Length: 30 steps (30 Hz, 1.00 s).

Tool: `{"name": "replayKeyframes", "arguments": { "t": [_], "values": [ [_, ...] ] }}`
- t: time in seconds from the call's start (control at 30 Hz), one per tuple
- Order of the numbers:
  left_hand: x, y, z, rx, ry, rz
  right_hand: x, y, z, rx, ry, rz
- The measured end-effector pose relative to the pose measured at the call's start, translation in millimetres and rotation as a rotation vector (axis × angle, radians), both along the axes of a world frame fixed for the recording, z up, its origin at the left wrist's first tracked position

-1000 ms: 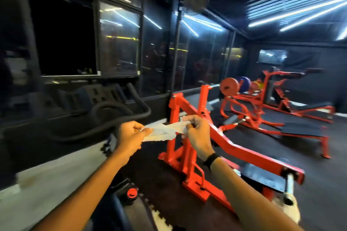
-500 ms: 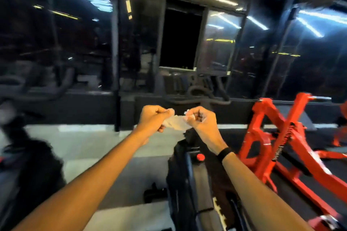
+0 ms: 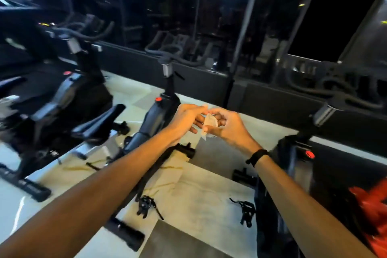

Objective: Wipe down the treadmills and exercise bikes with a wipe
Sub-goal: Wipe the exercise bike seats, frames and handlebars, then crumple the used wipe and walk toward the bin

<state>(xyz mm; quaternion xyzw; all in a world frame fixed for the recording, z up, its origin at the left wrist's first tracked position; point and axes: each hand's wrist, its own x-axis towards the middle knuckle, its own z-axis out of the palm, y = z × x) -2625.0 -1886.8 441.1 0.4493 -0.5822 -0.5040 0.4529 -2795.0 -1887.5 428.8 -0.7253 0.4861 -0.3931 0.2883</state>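
Pale floor tiles (image 3: 201,201) spread beneath a row of black exercise bikes in a dim gym, with dark glass panels (image 3: 188,16) along the far side.

Nearest the camera, both forearms reach forward and meet above the gap between two bikes. The left hand (image 3: 188,120) and the right hand (image 3: 227,125) are together on a small, crumpled wipe (image 3: 209,122), held in mid-air between them. The right hand's fingers curl around it; the left hand's fingertips pinch or pull at its edge, though the exact grip is hard to read through the blur. A black band (image 3: 256,156) circles the right wrist.

Judging by this, the wipe is being unfolded or refolded and touches no machine, so the wiping of these bikes looks not yet begun. No surface shows a visible sign of having been cleaned, and no treadmill can be made out for certain.

Just beyond the hands stands the middle bike (image 3: 161,111) with its red knob (image 3: 158,99); its pedal (image 3: 145,205) hangs low near the floor. The right bike (image 3: 293,163) is close beside the right arm, and the left bike (image 3: 69,98) sits further off, blurred. Something red (image 3: 370,205) shows at the right edge.

Handlebars (image 3: 173,56) and pedals jut into the narrow gaps, which would probably hamper reaching between frames.
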Motion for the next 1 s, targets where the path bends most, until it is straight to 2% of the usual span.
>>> {"name": "replayKeyframes", "arguments": {
  "t": [0.17,0.3,0.4,0.47,0.63,0.8,1.0],
  "values": [
    [66,70,8,0.007,0.043,0.138,61,51,13,-0.097,0.087,0.083],
    [108,133,5,-0.006,-0.076,0.260,95,111,4,-0.112,-0.073,0.167],
    [130,187,-11,0.053,-0.147,0.171,113,161,-12,-0.061,-0.241,0.223],
    [139,228,-29,0.076,-0.145,0.181,128,192,-23,-0.007,-0.295,0.237],
    [174,312,-42,0.068,-0.062,0.424,175,254,-37,0.106,-0.292,0.285],
    [235,383,-17,-0.004,0.035,0.550,248,306,-22,0.006,-0.258,0.397],
    [333,472,-13,-0.053,-0.011,0.749,368,369,-16,-0.035,-0.229,0.552]
  ]
}}
